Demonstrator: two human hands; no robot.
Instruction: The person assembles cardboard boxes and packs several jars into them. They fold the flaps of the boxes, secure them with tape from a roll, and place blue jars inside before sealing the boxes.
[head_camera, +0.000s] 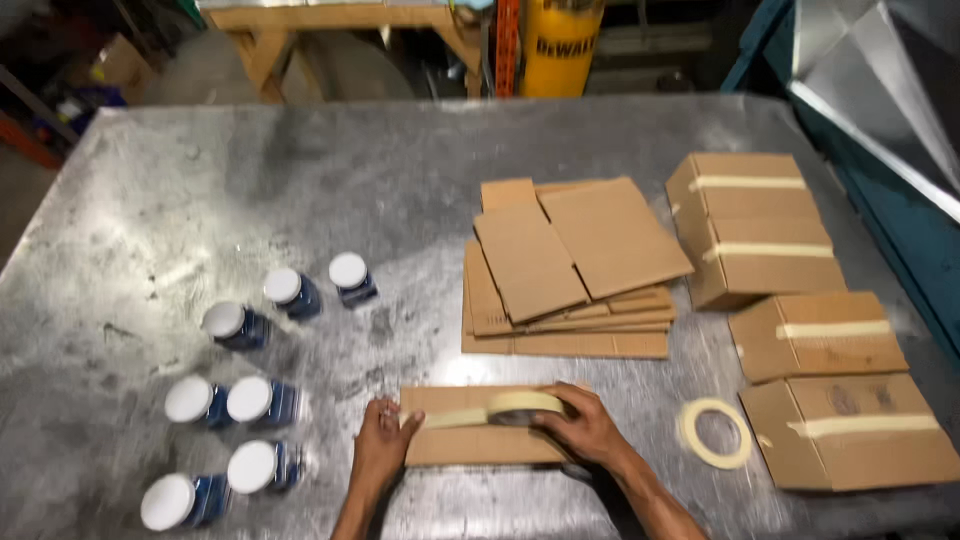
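Near front table edge (500, 515): small cardboard box (470, 445), left hand (385, 440) pressing tape end at its left edge, right hand (580, 425) gripping masking-tape roll (525, 405) on top. Bare metal behind; jars (250, 400) left.

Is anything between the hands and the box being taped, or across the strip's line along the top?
Nothing visible. The left hand presses the strip's end on the box, the right hand holds the tape roll on its top. The spare roll and jars lie off to the sides.
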